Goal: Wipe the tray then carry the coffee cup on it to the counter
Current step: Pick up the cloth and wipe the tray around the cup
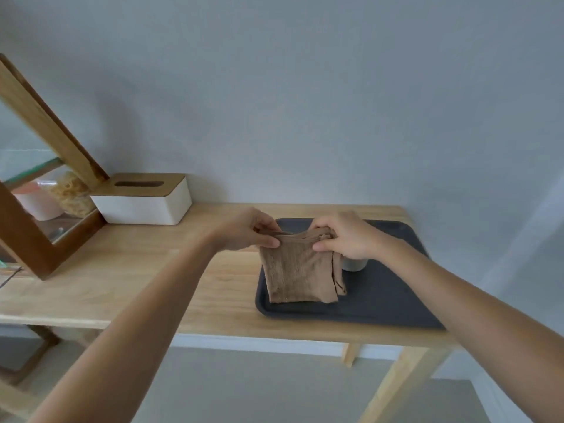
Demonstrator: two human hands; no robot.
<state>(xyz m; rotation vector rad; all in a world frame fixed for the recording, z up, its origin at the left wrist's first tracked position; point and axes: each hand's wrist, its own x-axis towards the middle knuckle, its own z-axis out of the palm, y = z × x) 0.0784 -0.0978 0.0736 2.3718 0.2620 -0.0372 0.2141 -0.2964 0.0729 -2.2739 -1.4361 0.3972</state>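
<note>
Over tray, fingers pinching cloth.

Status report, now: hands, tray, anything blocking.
Left hand and right hand both pinching brown cloth above dark tray. Wiping not begun. Cup on tray, mostly hidden, in the way.

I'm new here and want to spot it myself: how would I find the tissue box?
Start at the light wooden table against the grey wall. At its back left sits a white rectangular tissue box. Its wooden lid with an oval slot sets it apart from the dark flat tray.
</note>
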